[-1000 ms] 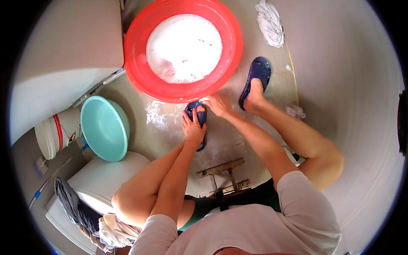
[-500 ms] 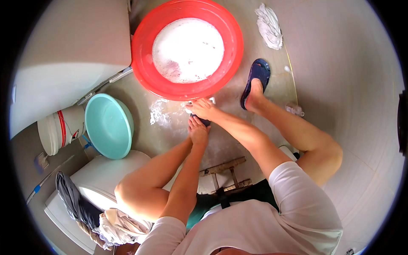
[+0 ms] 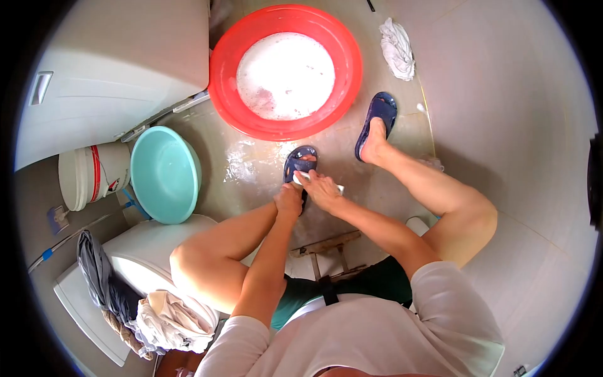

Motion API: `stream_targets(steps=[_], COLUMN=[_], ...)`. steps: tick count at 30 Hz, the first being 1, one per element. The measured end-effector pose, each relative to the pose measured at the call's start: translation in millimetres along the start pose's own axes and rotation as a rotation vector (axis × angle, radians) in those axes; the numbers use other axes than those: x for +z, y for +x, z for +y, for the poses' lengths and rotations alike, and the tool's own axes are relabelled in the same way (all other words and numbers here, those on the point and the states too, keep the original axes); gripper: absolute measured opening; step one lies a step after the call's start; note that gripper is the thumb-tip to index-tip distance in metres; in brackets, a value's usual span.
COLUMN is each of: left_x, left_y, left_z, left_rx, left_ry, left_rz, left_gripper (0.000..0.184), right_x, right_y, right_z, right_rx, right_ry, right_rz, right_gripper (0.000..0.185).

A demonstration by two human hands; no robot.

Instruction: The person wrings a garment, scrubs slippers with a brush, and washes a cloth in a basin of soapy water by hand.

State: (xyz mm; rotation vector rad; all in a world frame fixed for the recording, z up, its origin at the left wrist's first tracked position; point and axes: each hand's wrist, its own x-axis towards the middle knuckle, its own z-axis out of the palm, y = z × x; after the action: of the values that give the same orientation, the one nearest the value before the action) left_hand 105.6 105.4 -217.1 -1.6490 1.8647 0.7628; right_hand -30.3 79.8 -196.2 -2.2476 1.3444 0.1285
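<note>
My right hand (image 3: 322,190) is wrapped round a slim white brush-like object (image 3: 303,178), whose ends stick out on both sides. My left hand (image 3: 289,198) is at my left foot, just behind the strap of the dark blue slipper (image 3: 300,164); its fingers are partly hidden and what they hold, if anything, does not show. Beyond both hands stands a red basin (image 3: 227,94) full of white suds. The other dark blue slipper (image 3: 388,113) is on my right foot.
A turquoise basin (image 3: 164,174) and a white bucket (image 3: 81,178) stand at the left, near piled clothes (image 3: 173,320). A white cloth (image 3: 397,50) lies by the right wall. A low wooden stool (image 3: 326,244) is under me.
My right hand has moved back from near the red basin's rim toward my left ankle, and the white object now shows more. My left hand has shifted slightly back, uncovering the slipper's front.
</note>
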Motion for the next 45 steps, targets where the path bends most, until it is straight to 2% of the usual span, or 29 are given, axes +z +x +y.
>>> stream_targets(steps=[1,4,7,10,13,18,20,22,23,26,27,29,31,34,38,41,42,44,45], left_x=[-1,17,15,39,-10,13,16,22,23,20,17,15,11,9,-5,-1,8,17,16], left_y=[1,15,12,19,11,17,18,24,25,22,21,14,18,20,17,18,19,26,24], left_z=[1,6,12,11,23,14,19,18,17,20,19,21,25,26,30,35,31,28,29], left_rx=[0.03,-0.014,-0.044,-0.003,0.01,0.007,-0.029,-0.112,-0.088,-0.061,-0.059,-0.06,-0.078,-0.021,0.001,-0.086,-0.08,-0.061,-0.08], left_ry=[0.062,0.136,0.057,0.072,0.215,0.134,0.064,-0.026,0.024,0.037,0.034,0.014,0.014,0.104,0.115,0.051,0.063,0.084,0.079], left_rz=[0.005,0.043,0.085,0.263,-0.059,0.063,0.109,0.095,0.086,0.173,0.192,0.223,0.121,0.068,0.029,0.054,0.076,0.134,0.116], left_gripper=[0.048,0.066,0.051,0.049,0.049,0.058,0.053,0.05,0.05,0.057,0.059,0.064,0.064,0.064,0.062,0.059,0.064,0.074,0.074], right_x=[2,6,21,30,18,1,4,21,27,25,27,21,26,4,18,17,32,39,38], right_y=[7,40,82,86,46,-4,11,40,54,93,98,78,56,18,6,49,71,91,85], right_z=[-2,2,19,17,20,13,9,10,11,20,23,25,36,27,30,40,45,46,45], right_rx=[0.001,0.003,0.022,0.034,-0.019,-0.021,-0.028,-0.033,-0.032,0.034,0.05,0.098,0.053,0.187,0.179,0.131,0.246,0.239,0.255], right_ry=[0.019,-0.039,-0.128,-0.098,0.035,0.051,0.088,0.015,-0.02,-0.08,-0.124,-0.006,0.046,0.088,0.008,0.117,0.052,0.083,0.09], right_rz=[0.015,0.023,0.1,0.099,0.092,0.023,0.051,0.176,0.239,0.055,0.068,0.092,0.212,0.167,0.127,0.31,0.18,0.306,0.291], right_gripper=[0.054,0.053,0.048,0.048,0.048,0.047,0.046,0.046,0.046,0.046,0.049,0.052,0.054,0.056,0.055,0.054,0.051,0.05,0.051])
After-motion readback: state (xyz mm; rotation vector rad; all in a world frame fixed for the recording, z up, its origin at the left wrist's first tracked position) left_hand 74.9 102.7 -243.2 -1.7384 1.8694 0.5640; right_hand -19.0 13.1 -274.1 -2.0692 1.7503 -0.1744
